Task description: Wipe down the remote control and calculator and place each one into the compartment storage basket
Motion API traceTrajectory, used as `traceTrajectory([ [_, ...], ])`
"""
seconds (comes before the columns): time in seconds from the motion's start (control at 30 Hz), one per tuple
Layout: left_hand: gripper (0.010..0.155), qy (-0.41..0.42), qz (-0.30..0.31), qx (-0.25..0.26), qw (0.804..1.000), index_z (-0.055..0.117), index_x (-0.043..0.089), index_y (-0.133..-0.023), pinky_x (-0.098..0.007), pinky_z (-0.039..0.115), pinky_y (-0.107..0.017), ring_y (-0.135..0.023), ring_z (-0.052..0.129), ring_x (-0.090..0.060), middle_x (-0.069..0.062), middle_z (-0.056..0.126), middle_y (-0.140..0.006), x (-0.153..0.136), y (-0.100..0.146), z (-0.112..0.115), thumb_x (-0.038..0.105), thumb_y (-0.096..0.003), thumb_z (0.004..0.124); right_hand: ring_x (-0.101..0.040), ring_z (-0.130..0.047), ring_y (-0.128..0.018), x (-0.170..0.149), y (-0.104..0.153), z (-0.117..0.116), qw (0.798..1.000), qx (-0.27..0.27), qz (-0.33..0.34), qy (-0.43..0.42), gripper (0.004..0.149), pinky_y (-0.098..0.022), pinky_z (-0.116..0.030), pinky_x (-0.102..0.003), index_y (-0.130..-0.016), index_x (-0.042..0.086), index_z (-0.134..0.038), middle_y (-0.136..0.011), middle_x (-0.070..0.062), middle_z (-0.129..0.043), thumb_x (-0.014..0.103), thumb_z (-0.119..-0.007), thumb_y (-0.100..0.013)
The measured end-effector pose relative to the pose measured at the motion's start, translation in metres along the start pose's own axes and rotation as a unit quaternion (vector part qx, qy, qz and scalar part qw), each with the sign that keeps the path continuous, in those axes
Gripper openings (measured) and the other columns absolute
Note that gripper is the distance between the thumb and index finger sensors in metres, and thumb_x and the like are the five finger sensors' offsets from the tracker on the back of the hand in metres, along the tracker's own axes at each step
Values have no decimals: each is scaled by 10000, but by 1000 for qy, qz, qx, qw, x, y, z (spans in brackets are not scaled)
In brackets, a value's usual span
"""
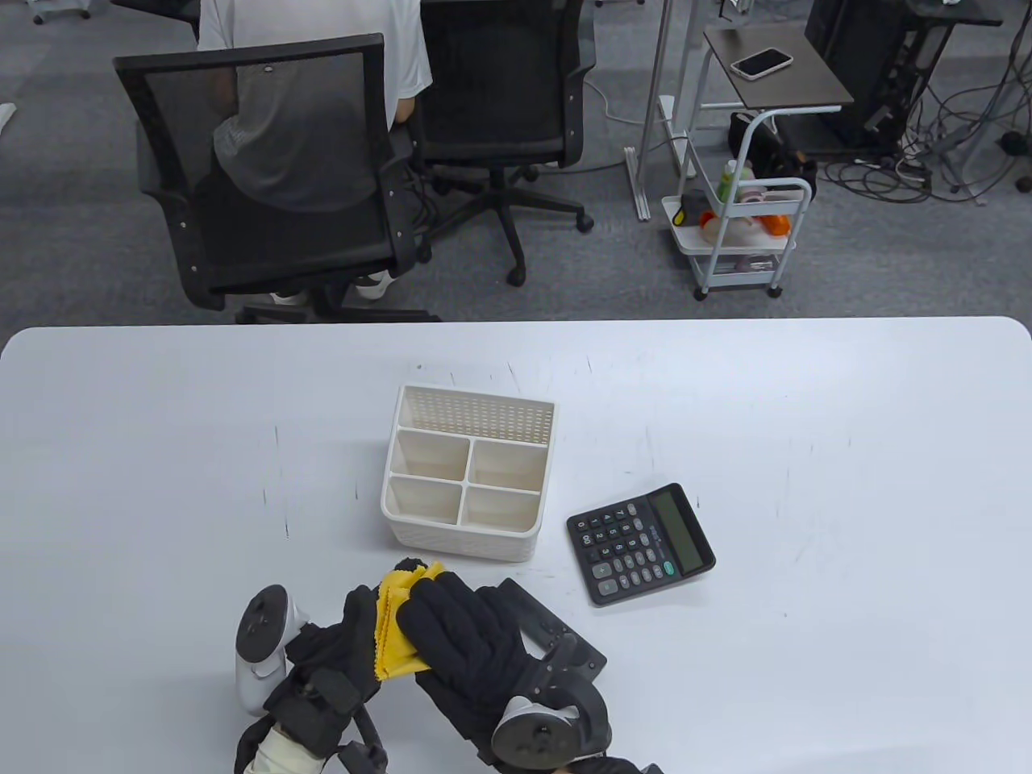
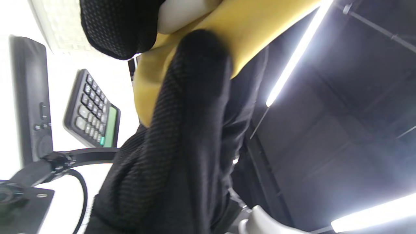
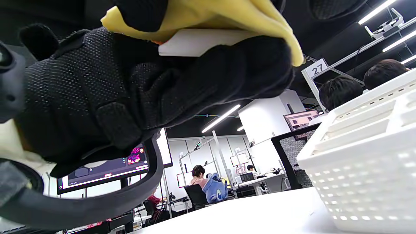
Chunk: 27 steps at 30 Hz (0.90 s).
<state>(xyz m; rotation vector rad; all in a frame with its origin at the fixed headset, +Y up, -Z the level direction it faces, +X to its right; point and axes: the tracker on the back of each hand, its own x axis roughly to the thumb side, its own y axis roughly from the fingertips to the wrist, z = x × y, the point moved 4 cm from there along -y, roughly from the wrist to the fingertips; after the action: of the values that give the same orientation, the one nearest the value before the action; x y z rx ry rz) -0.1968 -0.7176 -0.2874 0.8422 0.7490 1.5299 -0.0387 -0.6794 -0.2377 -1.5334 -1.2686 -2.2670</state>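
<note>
Remote control (image 3: 201, 42), white edge only, shows in the right wrist view, sandwiched between gloved fingers and yellow cloth (image 1: 399, 621); in the table view it is hidden under the hands, near the front table edge, left of centre.

Left hand (image 1: 339, 653): fingers curled up around the remote and cloth from beneath, grasping them. White tracker on its back sits at far left.

Right hand (image 1: 468, 645): laid over the cloth from above, fingers bent down onto it, clasping cloth against the remote. Tracker at its wrist, lower right.

Compartment storage basket (image 1: 419, 532): white, perforated walls, standing upright just beyond the hands. Four small front cells and one long rear cell, all bare inside.

Calculator (image 1: 641, 542): black, flat on the white table (image 1: 846, 484), right of the basket and apart from it, keys up, display toward the right. Untouched by either hand.

Beyond the table: office chairs, a seated person, a small white cart.
</note>
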Motion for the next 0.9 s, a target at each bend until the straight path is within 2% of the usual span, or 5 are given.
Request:
traceTrajectory([
  [0.27,968,5,13,3,1000,303,-15,-1100,-507,810,-632,-909,794,-529,-393,447,-1080,4,-2,3,739,-500,382,-502,-563,-999,-26,3,7,996,-21,-75,-50,562,-607,-515,-751,-1123,70,-509,-1148,-241,-511,289,-635,-620],
  [0.47,948,13,28,30,999,242,16,-1112,-504,771,-671,-954,725,-528,-389,370,-1095,6,1,-4,734,-509,380,-490,-560,-1004,-12,3,6,999,-12,-37,-2,549,-605,-517,-752,-1111,67,-528,-1142,-229,-533,269,-646,-615],
  [0.57,953,11,18,18,1000,237,7,-1109,-504,770,-670,-953,725,-527,-392,370,-1094,4,1,-2,734,-509,381,-486,-544,-1012,-2,1,5,1000,-19,-19,-3,545,-606,-516,-751,-1109,76,-536,-1142,-217,-544,272,-648,-613],
  [0.73,964,-7,-4,-25,1000,279,-19,-1102,-510,791,-646,-925,762,-535,-400,411,-1084,0,-3,10,733,-507,384,-481,-605,-991,-14,1,11,997,-35,-66,-26,526,-608,-530,-745,-1093,80,-602,-1117,-216,-617,276,-666,-609],
  [0.9,959,1,-5,-24,1000,284,-22,-1101,-504,795,-646,-918,776,-528,-395,422,-1087,-1,-5,13,728,-513,385,-488,-632,-973,-24,3,14,995,-40,-91,-27,522,-604,-534,-745,-1087,74,-620,-1106,-222,-640,288,-661,-613],
])
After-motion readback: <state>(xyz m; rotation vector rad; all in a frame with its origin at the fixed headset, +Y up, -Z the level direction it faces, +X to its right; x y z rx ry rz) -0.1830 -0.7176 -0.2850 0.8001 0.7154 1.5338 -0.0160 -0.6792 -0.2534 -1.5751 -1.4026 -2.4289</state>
